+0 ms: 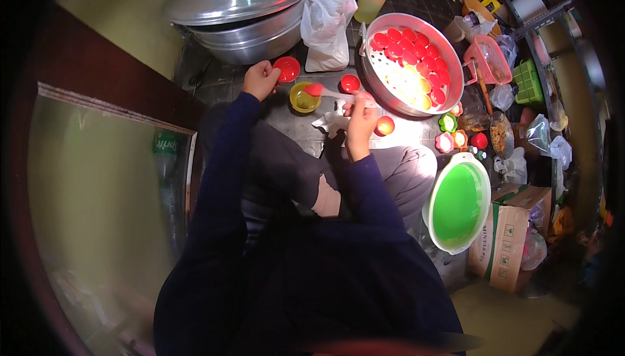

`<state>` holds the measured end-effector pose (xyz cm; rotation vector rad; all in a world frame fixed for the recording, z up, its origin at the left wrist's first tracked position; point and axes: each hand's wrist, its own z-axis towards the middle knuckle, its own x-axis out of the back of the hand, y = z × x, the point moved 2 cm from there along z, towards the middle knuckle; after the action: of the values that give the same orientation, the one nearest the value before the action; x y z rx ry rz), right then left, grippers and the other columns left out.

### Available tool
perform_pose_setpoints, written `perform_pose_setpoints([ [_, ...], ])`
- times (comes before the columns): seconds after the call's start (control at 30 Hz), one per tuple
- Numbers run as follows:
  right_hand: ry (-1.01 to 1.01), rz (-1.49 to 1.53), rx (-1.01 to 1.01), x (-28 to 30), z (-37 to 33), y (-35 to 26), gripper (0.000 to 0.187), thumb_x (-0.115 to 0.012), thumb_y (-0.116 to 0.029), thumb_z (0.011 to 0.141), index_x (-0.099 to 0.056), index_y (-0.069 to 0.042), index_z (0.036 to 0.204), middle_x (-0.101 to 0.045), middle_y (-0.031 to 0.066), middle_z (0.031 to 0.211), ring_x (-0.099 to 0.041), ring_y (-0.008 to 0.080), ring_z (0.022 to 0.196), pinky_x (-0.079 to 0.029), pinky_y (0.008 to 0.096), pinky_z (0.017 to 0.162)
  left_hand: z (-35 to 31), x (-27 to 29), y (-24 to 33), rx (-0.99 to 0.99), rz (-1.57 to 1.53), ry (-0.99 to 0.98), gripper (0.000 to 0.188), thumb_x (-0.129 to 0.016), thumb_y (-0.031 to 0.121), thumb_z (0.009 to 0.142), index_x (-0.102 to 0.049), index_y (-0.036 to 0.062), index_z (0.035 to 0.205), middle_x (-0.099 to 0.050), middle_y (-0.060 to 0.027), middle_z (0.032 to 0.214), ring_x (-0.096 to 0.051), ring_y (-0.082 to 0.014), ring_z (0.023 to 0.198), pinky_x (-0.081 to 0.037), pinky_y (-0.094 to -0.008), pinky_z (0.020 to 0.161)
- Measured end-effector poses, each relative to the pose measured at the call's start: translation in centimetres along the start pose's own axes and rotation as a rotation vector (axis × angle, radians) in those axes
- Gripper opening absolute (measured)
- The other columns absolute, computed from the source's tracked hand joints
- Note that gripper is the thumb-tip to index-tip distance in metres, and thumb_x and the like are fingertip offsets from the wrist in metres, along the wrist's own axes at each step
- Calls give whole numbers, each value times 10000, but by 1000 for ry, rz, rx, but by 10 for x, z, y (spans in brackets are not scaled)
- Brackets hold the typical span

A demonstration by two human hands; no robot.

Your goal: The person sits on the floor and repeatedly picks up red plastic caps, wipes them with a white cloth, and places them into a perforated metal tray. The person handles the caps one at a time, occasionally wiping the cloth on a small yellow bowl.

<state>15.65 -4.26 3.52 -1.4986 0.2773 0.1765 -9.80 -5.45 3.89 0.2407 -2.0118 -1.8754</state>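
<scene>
At the yellow bowl (304,109), there was the brush (314,90), red head at the rim, handle pinched in the right hand (362,123)! Left hand (260,80) pinched a red cup (287,69); beyond, more cups (408,45) crowded the pan (375,89).

a pale-handled, red-headed brush (333,94) slants over a yellow bowl (302,104) near a round red cup (288,69)

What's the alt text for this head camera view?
A person's left hand holds a small red cup and the right hand a red-tipped utensil over a yellow bowl. Nearby are a round pan of red cups and a pale basin holding something green.
</scene>
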Motion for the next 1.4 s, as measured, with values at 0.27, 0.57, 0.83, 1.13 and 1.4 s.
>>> perform_pose_setpoints([
  [0.27, -167, -172, 272, -43, 0, -50, 191, -531, -183, 962, -586, -3, 992, -610, 42, 703, -538, 67, 581, -411, 203, 522, -5, -24, -10, 3, -109, -64, 258, -595, 147, 845, -462, 51, 646, -510, -6, 596, -551, -82, 518, -506, -247, 431],
  [0.57, -315, -266, 201, -75, 17, -63, 244, -510, -222, 973, -599, 4, 1005, -597, 34, 672, -542, 60, 557, -406, 201, 495, -22, -30, 23, 33, -730, -199, 375, -490, 351, 974, -505, 52, 1202, -591, -80, 1137, -609, -175, 986, -519, -294, 768],
  [0.83, -720, -546, 281, -93, 52, -106, 238, -543, -215, 959, -613, 3, 1024, -645, 49, 742, -605, 86, 665, -471, 223, 599, -16, -41, 20, 39, -889, -331, 488, -412, 468, 979, -507, 32, 1177, -611, -99, 1007, -597, -173, 829, -453, -264, 624],
  [1.13, -788, -678, 537, -106, 34, -117, 180, -559, -167, 936, -640, -11, 976, -661, 52, 799, -616, 126, 636, -488, 253, 592, -17, -43, 15, 96, -777, -325, 550, -331, 549, 974, -497, 76, 1200, -605, -57, 966, -538, -107, 691, -351, -213, 509],
  [1.4, -601, -735, 794, -102, 5, -116, 116, -625, -125, 858, -614, -52, 947, -635, 128, 794, -633, 297, 699, -507, 359, 637, -23, -45, 22, 128, -808, -186, 410, -352, 477, 995, -466, 132, 1183, -598, -20, 1009, -583, -100, 861, -492, -231, 692],
])
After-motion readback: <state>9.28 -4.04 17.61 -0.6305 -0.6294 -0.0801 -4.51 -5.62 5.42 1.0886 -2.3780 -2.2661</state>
